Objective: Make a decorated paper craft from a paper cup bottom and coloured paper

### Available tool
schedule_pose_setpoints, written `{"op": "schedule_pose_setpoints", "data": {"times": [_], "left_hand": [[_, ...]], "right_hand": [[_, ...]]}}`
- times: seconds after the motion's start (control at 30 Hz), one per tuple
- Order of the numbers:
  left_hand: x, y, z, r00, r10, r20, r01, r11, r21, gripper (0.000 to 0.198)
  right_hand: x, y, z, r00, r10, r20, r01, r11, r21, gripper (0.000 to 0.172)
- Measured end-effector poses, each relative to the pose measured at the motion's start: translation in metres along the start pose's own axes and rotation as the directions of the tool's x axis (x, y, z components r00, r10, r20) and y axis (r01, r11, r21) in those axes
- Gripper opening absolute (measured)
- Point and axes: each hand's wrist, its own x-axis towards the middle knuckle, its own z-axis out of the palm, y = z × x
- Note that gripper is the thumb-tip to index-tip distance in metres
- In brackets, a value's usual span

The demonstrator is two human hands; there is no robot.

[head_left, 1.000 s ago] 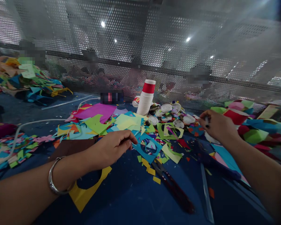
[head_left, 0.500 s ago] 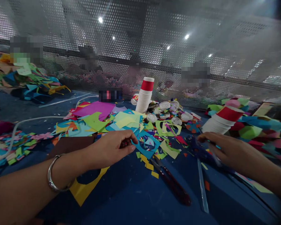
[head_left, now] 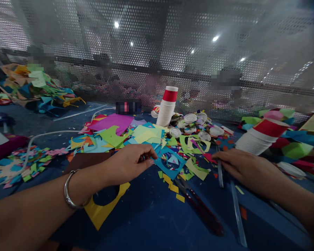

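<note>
My left hand [head_left: 133, 162], with a silver bangle at its wrist, has thumb and forefinger pinched beside a blue paper square [head_left: 181, 162] with a hole cut in it; whatever is between the fingertips is too small to tell. At the right, my right hand [head_left: 239, 165] is closed on the top of a short clear stick [head_left: 220, 176], in front of a leaning stack of paper cups [head_left: 261, 137]. A longer clear stick [head_left: 238, 216] lies below that hand. Scissors with dark red handles [head_left: 201, 205] lie between my hands.
Lids or discs [head_left: 190, 119] lie heaped behind, beside an upright cup stack [head_left: 167, 108]. Coloured paper scraps [head_left: 115, 134] cover the middle. A yellow cut-out [head_left: 99, 212] is beneath my left forearm. A white cable [head_left: 31, 139] curves at left.
The dark blue object by my right hand is out of sight, and the short clear stick now shows at its fingers. The view has shifted left; my left hand keeps its pinch.
</note>
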Motion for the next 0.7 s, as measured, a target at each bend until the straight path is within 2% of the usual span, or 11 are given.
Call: {"op": "schedule_pose_setpoints", "data": {"times": [0.27, 0.43, 0.57, 0.7], "left_hand": [[0.012, -0.016, -0.011, 0.990, 0.012, -0.143, 0.005, 0.993, 0.119, 0.018], [0.017, -0.025, -0.013, 0.969, 0.093, -0.231, -0.031, 0.966, 0.257, 0.019], [0.018, -0.024, -0.022, 0.953, 0.088, -0.292, -0.004, 0.961, 0.275, 0.018], [0.020, -0.029, -0.036, 0.924, 0.056, -0.379, 0.036, 0.972, 0.231, 0.022]], "right_hand": [[0.000, -0.004, 0.003, 0.999, -0.024, -0.025, 0.024, 1.000, 0.002, 0.039], [-0.003, -0.008, 0.004, 0.987, 0.010, -0.161, -0.010, 1.000, 0.004, 0.036], [-0.009, -0.013, -0.004, 0.940, 0.101, -0.325, -0.099, 0.995, 0.024, 0.034], [-0.016, -0.020, -0.014, 0.861, 0.271, -0.431, -0.240, 0.962, 0.127, 0.032]]}}
